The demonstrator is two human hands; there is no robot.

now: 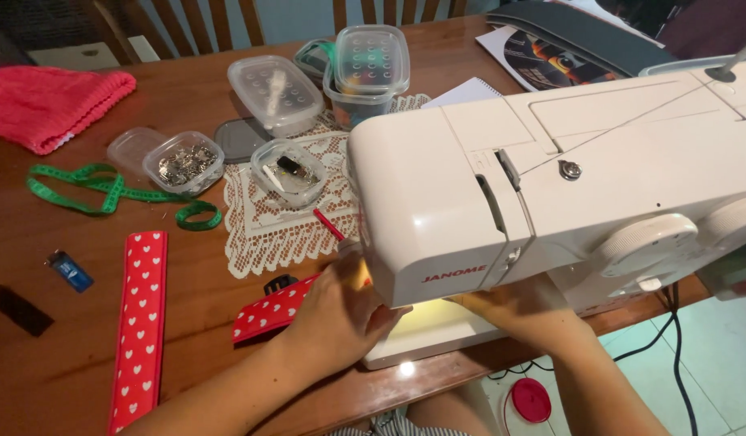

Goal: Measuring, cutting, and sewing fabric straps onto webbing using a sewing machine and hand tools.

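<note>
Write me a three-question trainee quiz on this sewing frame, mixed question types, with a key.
1. True or false: the left hand rests on the red heart-print strip at the sewing machine.
2. Which lies left of the lace mat? A) green tape measure B) scissors C) iron
3. Fill in: the long red heart strip lying apart on the table has ____ hearts.

Key: 1 true. 2 A. 3 white. The right hand sits under the machine's arm, by the lit bed.
</note>
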